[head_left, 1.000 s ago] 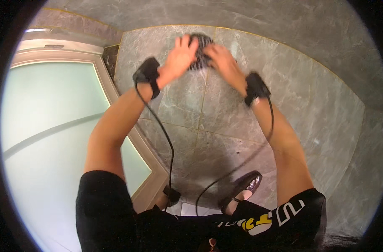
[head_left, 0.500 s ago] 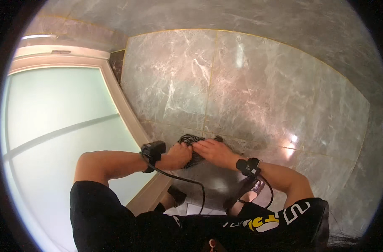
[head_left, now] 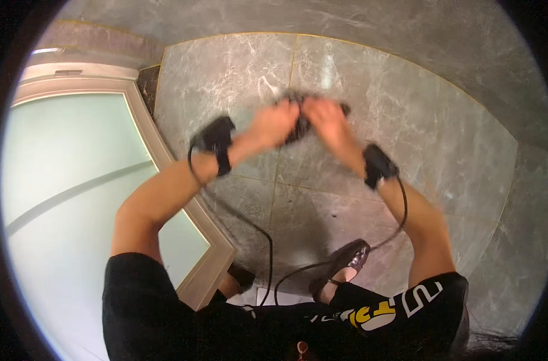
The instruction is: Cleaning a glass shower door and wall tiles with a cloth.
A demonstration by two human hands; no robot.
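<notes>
My left hand (head_left: 273,124) and my right hand (head_left: 326,120) are stretched out in front of me, both closed on a small dark object (head_left: 302,120) held between them. The object is blurred by motion and looks like a bundle of black material; its kind cannot be made out. Each wrist carries a black strapped device, with a thin black cable (head_left: 256,228) running from it back toward my body. The hands are above a grey marble tile floor (head_left: 358,180).
A frosted glass panel (head_left: 63,198) in a pale frame (head_left: 184,180) stands at my left. Grey marble wall (head_left: 406,36) curves along the top and right. My foot in a dark shoe (head_left: 346,262) rests on the floor below the hands.
Half a second ago my hands were low and close to my body with the dark object. They have swung up and away again, arms extended, as they were one second ago.
</notes>
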